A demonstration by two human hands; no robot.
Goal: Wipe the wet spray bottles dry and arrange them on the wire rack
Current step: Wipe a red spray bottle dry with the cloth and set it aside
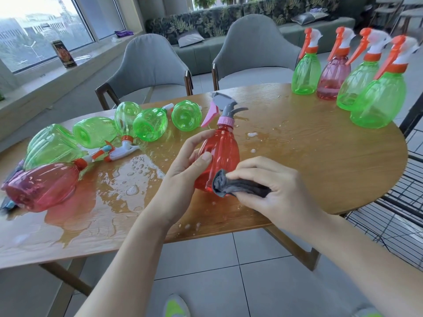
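Before you the wet wooden table (320, 156) carries four upright bottles (343, 76) at its far right and green ones (96, 131) lying left. Your left hand (183, 165) grips the red spray bottle (219, 156) above it; your right hand (274, 184) pinches a grey cloth (238, 186) against its base.

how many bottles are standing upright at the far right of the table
4: green bottle, pink bottle, second green bottle, nearest green bottle, in a row by the table's right edge.
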